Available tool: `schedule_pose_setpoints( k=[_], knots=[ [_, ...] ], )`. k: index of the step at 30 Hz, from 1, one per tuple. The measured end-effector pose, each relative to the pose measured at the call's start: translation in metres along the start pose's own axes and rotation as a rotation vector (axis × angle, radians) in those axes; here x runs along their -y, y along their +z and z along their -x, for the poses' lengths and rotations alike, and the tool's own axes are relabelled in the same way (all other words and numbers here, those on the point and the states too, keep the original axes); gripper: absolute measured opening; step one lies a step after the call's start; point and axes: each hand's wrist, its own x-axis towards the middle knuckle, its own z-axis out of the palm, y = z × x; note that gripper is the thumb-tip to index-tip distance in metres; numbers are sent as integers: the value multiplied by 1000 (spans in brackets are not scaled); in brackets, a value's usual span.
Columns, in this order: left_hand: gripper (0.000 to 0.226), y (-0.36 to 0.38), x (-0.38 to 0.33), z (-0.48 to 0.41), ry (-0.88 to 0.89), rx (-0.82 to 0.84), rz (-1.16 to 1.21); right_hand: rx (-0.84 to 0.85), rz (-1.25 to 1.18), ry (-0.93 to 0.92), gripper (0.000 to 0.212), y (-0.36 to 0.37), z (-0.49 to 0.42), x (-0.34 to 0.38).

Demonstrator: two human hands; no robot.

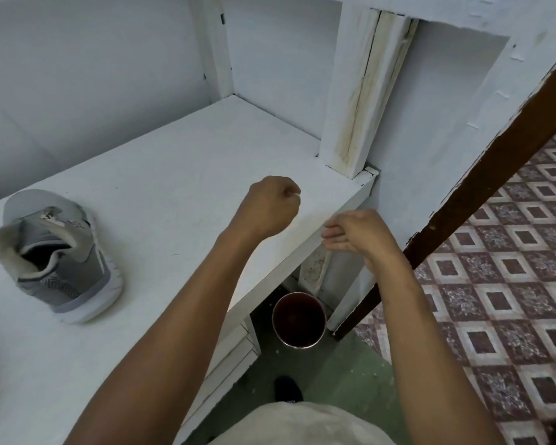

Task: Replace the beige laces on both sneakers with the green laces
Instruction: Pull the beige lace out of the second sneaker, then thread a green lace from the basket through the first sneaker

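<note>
- White-painted wooden ledge (pixel 161 175) fills most of the view, with white walls behind it and a scuffed white post (pixel 357 101) standing on its far right corner.
- The grey sneaker (pixel 58 255) sits on the ledge at the far left, heel toward the camera and leaning over a little (well apart from both hands).
- The left hand (pixel 268 203) hangs over the ledge near its right end, fingers curled tight into a fist. Nothing shows in it.
- The right hand (pixel 360 231) is just off the ledge's front edge, near the left one but not touching it. Its fingers (pixel 334 234) are loosely straight, pointing left, holding nothing.
- Down below the hands, a dark red bucket (pixel 297 316) stands on the floor beside the ledge's base.
- A brown wooden beam (pixel 482 175) runs diagonally on the right, with patterned maroon-and-white tiles (pixel 511 284) behind it.
- A dark shoe (pixel 288 388) pokes out near the bottom, on the green floor.
</note>
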Motion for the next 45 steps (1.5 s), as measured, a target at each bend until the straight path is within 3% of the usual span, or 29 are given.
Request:
schedule_pose_setpoints(
  k=[8,14,23,36,41,45],
  knots=[
    [26,-72,25,20,-85,-403,152,284,29,-303,25,69,0,67],
    [21,-153,64,95,-218,-792,251,652,94,-433,24,187,24,101],
    [21,-232,123,213,-368,-1033,303,1011,176,-498,19,329,111,106],
    [18,-359,260,326,-572,-1015,198,1060,370,-560,17,487,186,89],
    [16,-405,316,334,-666,-868,-22,1013,436,-595,16,532,189,84],
    [27,-429,352,319,-702,-620,-313,981,469,-584,16,554,189,78]
  ],
)
